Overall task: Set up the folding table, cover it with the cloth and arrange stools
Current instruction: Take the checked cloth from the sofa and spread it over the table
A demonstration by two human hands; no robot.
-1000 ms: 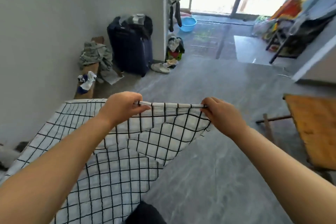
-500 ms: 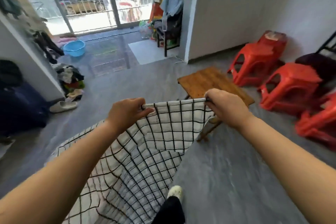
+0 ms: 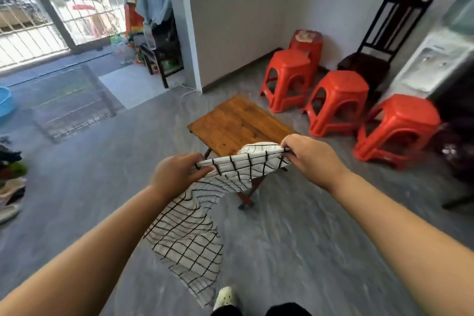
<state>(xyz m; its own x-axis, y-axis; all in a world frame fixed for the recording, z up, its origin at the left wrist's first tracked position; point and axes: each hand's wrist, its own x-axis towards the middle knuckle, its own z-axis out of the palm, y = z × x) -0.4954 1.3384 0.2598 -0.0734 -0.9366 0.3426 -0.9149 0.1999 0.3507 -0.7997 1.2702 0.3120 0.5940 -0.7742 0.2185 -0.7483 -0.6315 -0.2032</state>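
Four red plastic stools (image 3: 338, 100) flank a low wooden folding table (image 3: 238, 123); left hand (image 3: 177, 174) and right hand (image 3: 311, 159) each pinch a white black-checked cloth (image 3: 189, 233).

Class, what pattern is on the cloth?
White with a thin black grid check, on the cloth; seen in the head view.

Both bare forearms reach forward from the near edge, with the left hand (image 3: 177, 174) and the slightly farther right hand (image 3: 311, 159) each curled knuckles-up, pinching the top edge of the checked cloth (image 3: 189, 233) between them.
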